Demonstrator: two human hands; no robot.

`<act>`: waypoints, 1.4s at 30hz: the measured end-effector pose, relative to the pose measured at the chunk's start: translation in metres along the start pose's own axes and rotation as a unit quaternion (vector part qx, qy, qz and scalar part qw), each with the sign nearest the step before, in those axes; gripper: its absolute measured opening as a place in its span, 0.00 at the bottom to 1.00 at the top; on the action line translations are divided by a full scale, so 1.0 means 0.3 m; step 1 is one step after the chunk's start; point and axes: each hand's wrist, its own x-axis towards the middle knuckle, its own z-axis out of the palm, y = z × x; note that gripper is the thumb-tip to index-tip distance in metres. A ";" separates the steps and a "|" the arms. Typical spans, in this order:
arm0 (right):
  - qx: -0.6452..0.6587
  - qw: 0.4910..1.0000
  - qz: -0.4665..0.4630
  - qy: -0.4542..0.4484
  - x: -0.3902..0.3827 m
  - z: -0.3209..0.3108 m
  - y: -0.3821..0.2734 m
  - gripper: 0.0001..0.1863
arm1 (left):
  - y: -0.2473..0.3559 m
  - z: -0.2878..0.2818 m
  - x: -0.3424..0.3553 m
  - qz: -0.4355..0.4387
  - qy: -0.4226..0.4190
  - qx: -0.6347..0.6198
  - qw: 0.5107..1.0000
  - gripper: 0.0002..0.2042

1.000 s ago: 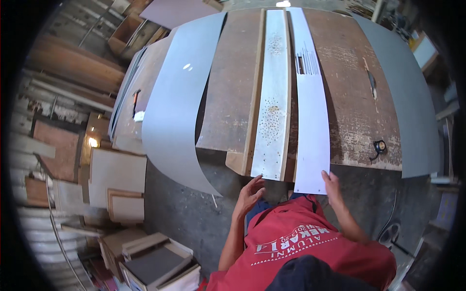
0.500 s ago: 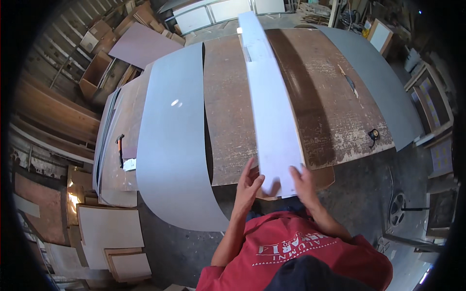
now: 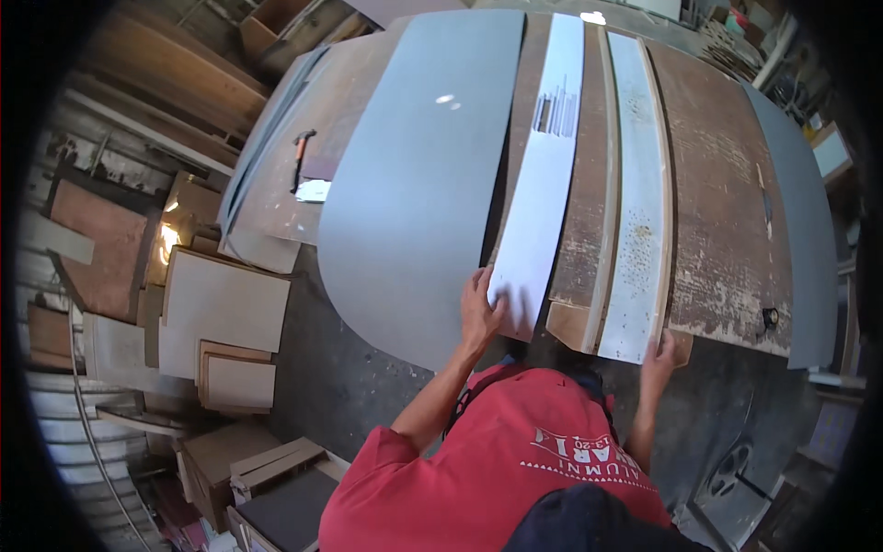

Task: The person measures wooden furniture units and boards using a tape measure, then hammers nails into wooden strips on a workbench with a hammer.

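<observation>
A: What's the floor [image 3: 311, 336] like?
B: Dark grey, speckled; a broad, worn brown table [image 3: 722, 184] stands over it.
A: And the left side?
B: Pale corrugated wall [image 3: 97, 474] along the edge; flat boards [image 3: 230, 299] nearby; a bright yellowish glow [image 3: 168, 241] near them.

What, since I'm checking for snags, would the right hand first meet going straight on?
Likely the wooden rail right of the speckled strip; the right hand seems almost at its near end, though depth is unclear.
</observation>
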 end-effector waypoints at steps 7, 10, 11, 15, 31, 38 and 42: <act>0.160 0.918 0.358 0.060 0.172 -0.128 0.290 0.38 | 0.032 0.112 -0.165 -0.138 -0.425 -0.100 0.889 0.33; 0.328 0.846 0.420 -0.013 0.229 -0.153 0.333 0.44 | 0.188 0.145 -0.202 -0.068 -0.475 -0.045 0.876 0.44; 0.330 0.846 0.418 -0.014 0.243 -0.139 0.335 0.44 | 0.186 0.169 -0.223 -0.067 -0.473 -0.045 0.877 0.44; 0.236 0.861 0.447 -0.052 0.284 -0.097 0.428 0.48 | 0.218 0.239 -0.228 -0.081 -0.466 -0.016 0.881 0.47; 0.111 0.972 0.206 -0.004 0.237 -0.279 0.098 0.22 | 0.265 0.307 -0.203 -0.265 -0.376 -0.120 0.880 0.29; 0.093 0.982 0.077 0.143 0.166 -0.333 -0.204 0.20 | 0.167 0.260 -0.019 0.045 -0.542 -0.049 0.838 0.22; -0.072 0.979 0.017 0.189 0.069 -0.349 -0.530 0.20 | 0.118 -0.095 0.285 0.021 -0.296 -0.174 0.939 0.19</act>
